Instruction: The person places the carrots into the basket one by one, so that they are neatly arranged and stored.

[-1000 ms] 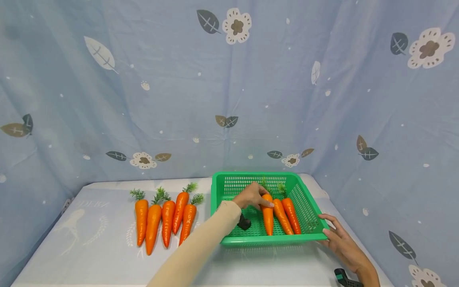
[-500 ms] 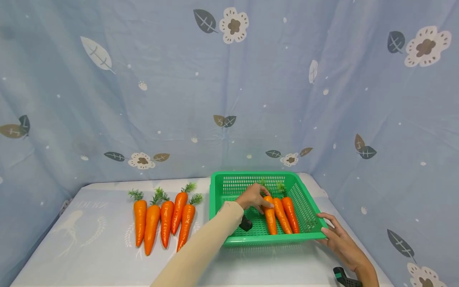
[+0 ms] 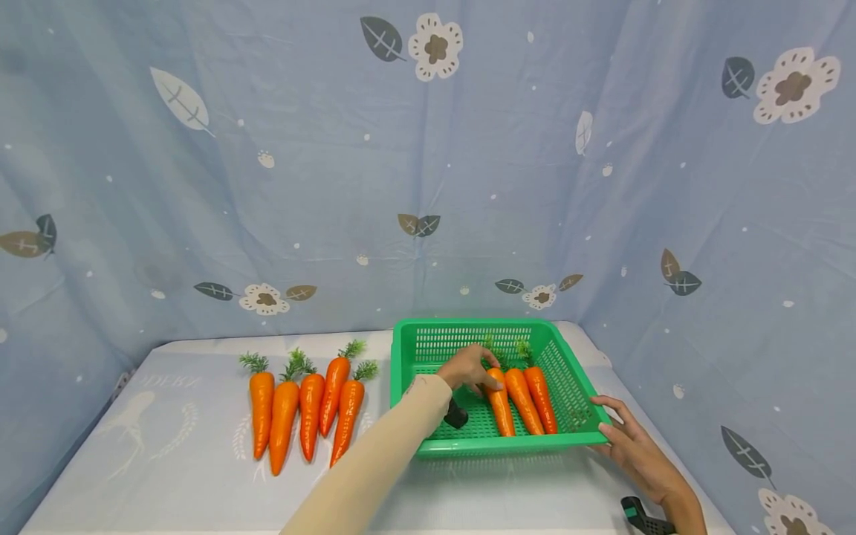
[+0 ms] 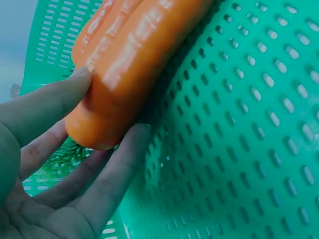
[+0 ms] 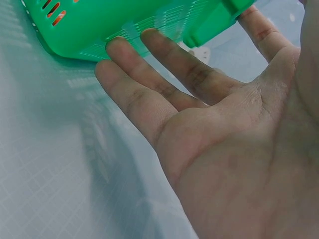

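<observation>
Inside the green basket [image 3: 508,447], my left hand [image 3: 468,369] pinches the thick end of the leftmost of three carrots [image 3: 500,407]. In the left wrist view, my thumb lies against one side of this carrot [image 4: 134,64] and a fingertip against the other, with green leaves showing between the fingers. Two more carrots [image 3: 524,401] lie beside it, tips toward the near rim. My right hand [image 3: 638,453] holds the basket's near right corner. In the right wrist view, several fingers reach under the basket [image 5: 119,25] and the thumb is partly hidden at its rim.
Several carrots [image 3: 310,416] with green tops lie in a row on the white table [image 3: 167,461], left of the basket. A blue patterned curtain [image 3: 301,186] stands behind the table and along its right side.
The leftmost carrot in the basket has shifted and turned slightly under my left hand, and the two beside it have moved a little left. My right hand has stayed at the corner.
</observation>
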Available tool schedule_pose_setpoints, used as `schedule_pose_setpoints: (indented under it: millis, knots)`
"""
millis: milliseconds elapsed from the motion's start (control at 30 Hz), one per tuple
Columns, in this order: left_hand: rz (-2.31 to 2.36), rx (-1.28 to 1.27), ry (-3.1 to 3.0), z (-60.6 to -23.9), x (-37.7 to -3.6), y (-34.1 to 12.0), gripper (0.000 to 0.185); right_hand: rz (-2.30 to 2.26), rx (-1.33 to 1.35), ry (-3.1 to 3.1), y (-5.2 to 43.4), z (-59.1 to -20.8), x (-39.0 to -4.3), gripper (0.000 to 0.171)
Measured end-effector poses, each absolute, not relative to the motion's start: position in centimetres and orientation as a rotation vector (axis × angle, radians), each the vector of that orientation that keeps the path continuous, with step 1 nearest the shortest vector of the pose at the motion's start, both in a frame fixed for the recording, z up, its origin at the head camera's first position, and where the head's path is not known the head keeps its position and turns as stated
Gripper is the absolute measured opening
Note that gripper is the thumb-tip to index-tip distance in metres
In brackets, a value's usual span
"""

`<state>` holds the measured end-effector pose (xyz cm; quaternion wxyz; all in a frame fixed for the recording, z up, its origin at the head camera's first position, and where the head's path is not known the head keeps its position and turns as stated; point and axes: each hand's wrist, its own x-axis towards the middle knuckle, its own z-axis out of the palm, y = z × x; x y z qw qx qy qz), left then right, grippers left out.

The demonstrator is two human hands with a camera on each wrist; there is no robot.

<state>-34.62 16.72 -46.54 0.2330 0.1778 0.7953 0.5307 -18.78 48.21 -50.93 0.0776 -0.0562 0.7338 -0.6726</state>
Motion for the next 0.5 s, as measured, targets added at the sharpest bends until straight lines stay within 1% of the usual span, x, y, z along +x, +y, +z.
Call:
schedule_pose_setpoints:
  millis: [333,500]
  knots:
    - [1.423,0.525,2.207,-45.2,-34.8,15.3,0.038,-2.013,-0.206,2.181,48.2,-51.0,-18.9,0.048]
    - [1.467,0.617,2.114,-43.9,-35.1,14.1,0.041,-2.022,-0.245,2.149,48.4,-50.9,-18.8,0.048]
